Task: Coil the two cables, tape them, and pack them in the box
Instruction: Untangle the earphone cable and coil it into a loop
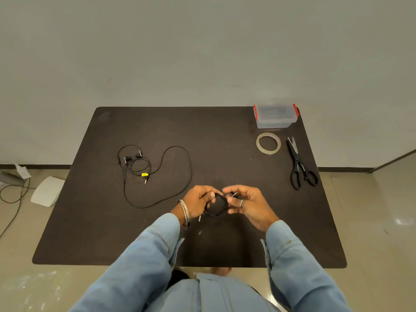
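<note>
A black cable (216, 206) wound into a small coil hangs between both hands over the middle of the dark table (225, 154). My left hand (198, 200) grips the coil's left side, thumb across it. My right hand (246, 202) pinches the coil's right side, where one metal plug end sticks out. Another plug end dangles below my left wrist. A second black cable, an earphone set (155, 174) with a yellow tag, lies loose and spread out on the left of the table. The clear plastic box (275, 117) with red clips stands closed at the far right corner.
A roll of clear tape (268, 143) lies flat in front of the box. Black scissors (300, 167) lie to its right near the table's right edge. On the floor at the left are a white device (47, 191) and a trailing wire.
</note>
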The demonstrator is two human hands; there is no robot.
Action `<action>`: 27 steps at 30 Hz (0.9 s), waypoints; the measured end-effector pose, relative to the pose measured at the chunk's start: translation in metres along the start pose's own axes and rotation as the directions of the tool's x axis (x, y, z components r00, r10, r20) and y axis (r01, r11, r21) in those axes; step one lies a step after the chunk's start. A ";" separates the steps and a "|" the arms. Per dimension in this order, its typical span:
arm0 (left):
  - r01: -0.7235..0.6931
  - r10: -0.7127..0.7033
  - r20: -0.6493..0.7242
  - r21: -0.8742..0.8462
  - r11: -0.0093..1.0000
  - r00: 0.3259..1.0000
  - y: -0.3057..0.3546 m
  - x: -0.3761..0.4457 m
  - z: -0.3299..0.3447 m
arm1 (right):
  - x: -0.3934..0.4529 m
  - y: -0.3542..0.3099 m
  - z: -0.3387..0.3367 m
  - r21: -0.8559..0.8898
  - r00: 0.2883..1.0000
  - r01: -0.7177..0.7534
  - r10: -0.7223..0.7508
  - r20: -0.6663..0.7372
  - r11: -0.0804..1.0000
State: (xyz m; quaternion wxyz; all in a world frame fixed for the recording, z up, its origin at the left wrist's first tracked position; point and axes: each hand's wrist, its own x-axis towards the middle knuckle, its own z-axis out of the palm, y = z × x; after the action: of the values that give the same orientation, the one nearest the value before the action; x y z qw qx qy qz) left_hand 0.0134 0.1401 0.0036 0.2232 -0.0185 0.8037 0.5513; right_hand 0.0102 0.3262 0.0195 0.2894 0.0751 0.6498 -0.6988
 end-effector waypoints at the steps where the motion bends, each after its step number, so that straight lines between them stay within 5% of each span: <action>1: 0.009 -0.009 0.005 -0.022 1.000 1.000 -0.002 0.001 0.002 | 0.000 0.003 -0.002 -0.023 1.000 -0.003 0.003 -0.002 1.000; 7: 0.050 -0.048 0.035 -0.051 0.997 0.998 -0.006 0.014 0.016 | 0.002 0.021 -0.015 0.129 0.993 -0.118 0.119 -0.001 0.985; 14: 0.236 -0.246 -0.146 -0.086 0.968 0.958 -0.009 0.037 0.036 | 0.026 0.031 -0.020 0.216 0.943 -0.114 0.175 -0.284 0.970; 18: 0.281 -0.300 -0.259 -0.107 0.954 0.918 -0.012 0.051 0.035 | 0.059 0.036 -0.021 0.079 0.899 -0.100 0.125 -0.421 0.992; 22: 0.342 -0.286 -0.380 0.089 0.935 0.880 -0.022 0.071 0.031 | 0.080 0.036 -0.019 -0.215 0.909 -0.076 -0.021 -0.416 0.974; 27: 0.389 -0.231 -0.401 0.374 0.842 0.887 -0.026 0.087 0.028 | 0.090 0.042 -0.034 -0.713 0.934 0.065 -0.294 -0.204 0.698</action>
State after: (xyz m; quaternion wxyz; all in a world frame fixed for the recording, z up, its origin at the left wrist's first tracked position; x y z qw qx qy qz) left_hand -0.0477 0.1736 -0.0606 0.1668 -0.1935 0.9200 0.2971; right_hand -0.0524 0.3315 -0.0651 0.1229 0.0021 0.9047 -0.4080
